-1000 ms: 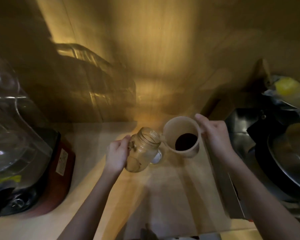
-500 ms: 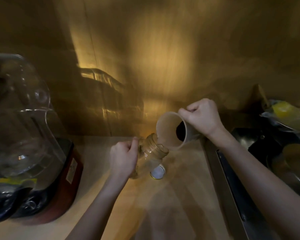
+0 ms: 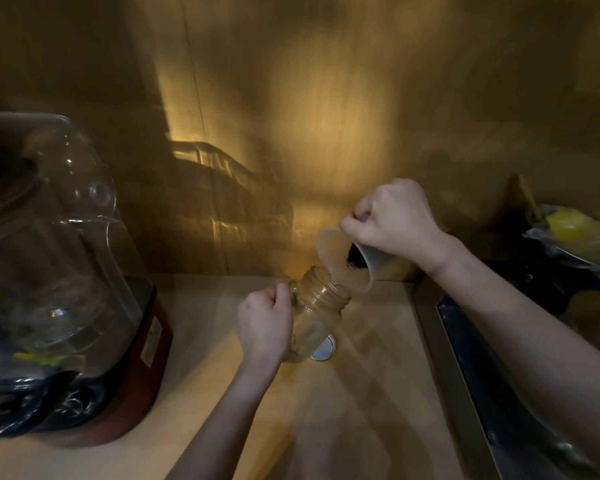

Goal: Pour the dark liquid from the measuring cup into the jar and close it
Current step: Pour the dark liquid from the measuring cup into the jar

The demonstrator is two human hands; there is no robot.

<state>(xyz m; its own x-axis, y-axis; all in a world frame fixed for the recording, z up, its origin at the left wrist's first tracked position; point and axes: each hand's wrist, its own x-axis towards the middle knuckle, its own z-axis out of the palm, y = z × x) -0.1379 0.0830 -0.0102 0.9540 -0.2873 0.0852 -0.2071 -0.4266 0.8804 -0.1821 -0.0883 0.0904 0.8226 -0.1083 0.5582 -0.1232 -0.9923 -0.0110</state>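
1. Since a second ago the right hand has lifted and tipped the measuring cup hard, so its spout now sits over the jar mouth.
2. Left hand: fingers curled tight on the jar's side, jar leaning, long axis up and right toward the cup.
3. Lid lies on the table just right of the left hand, behind the jar base.
4. Right fingers are clamped on the cup's rim, cup just left of and below them. Dark liquid looks nearly at the lip.
5. Open table nearer the person; sink edge close on the right.
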